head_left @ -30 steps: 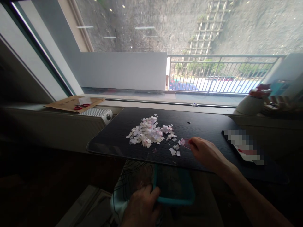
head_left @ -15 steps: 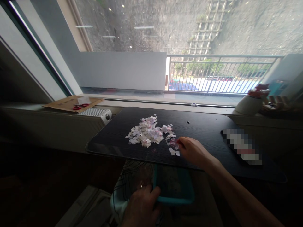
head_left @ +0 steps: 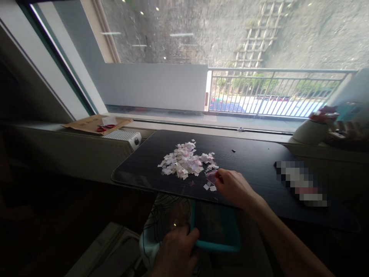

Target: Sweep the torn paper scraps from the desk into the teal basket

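Note:
My right hand [head_left: 236,186] is over the front part of the dark tabletop, its fingertips pinched at a pinkish see-through piece [head_left: 211,177] like thin plastic film. The film lies beside the right end of a heap of small cut paper scraps [head_left: 183,161], mostly white with some pale pink and lilac. Small white squares [head_left: 212,188] lie just in front of the film. Below the table edge, my left hand [head_left: 178,246] closes on the near left corner of a shallow teal plastic tray [head_left: 220,247]. The inside of the tray is dark.
The black table [head_left: 250,161] stands against a window sill. On it are a small dark object [head_left: 233,150] and a blurred-out item [head_left: 302,184]. To the left, red-handled scissors [head_left: 106,127] lie on brown cardboard [head_left: 83,124] above a radiator [head_left: 123,136]. A white jar [head_left: 307,130] stands right.
The view has turned slightly left. My right hand has moved a little left toward the heap, and the white squares by it have shifted left. My left hand stays on the tray.

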Available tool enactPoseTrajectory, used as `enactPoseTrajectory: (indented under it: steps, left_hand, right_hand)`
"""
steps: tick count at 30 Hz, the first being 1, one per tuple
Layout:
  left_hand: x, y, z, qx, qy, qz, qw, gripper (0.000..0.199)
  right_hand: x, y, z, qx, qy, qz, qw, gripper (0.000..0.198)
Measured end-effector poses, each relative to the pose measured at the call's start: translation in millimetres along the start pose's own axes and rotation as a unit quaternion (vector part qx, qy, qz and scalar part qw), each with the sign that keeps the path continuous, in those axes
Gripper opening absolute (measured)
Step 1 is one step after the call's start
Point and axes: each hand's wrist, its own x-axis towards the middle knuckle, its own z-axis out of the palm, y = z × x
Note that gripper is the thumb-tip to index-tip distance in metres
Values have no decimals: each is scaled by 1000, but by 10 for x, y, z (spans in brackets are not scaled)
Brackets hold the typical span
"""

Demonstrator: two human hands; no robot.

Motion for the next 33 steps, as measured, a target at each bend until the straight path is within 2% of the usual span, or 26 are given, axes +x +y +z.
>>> enactPoseTrajectory:
  steps: [2, 6, 11, 17, 22, 27, 31, 33]
  left_hand:
    - [-10, 6, -3, -2, -4, 1, 1000, 20]
    - [-21, -16, -4, -2, 9, -8, 1000, 19]
    - [-12, -32, -3, -9, 14, -7, 1000, 19]
    - [-16, 6, -5, -6, 21, -5, 1000, 16]
    - [-10, -4, 6, -9, 12, -4, 1000, 19]
    - [-8, -35, 17, -6, 14, -10, 1000, 20]
    - [-6, -17, -3, -7, 19, -8, 1000, 17]
    - [-10, -6, -8, -7, 14, -4, 1000, 17]
  right_hand:
    - [78, -52, 33, 10, 7, -11, 1000, 20]
    - [132, -42, 30, -4, 22, 17, 1000, 20]
    - [17, -15, 12, 17, -4, -29, 999, 17]
    - [-94, 33, 8, -10, -7, 4, 1000, 17]
    - [35, -52, 48, 31, 0, -43, 999, 19]
    - [102, -28, 52, 10, 36, 7, 999, 19]
    - [76, -7, 69, 41, 7, -50, 998, 19]
    - [70, 10, 64, 37, 18, -38, 998, 19]
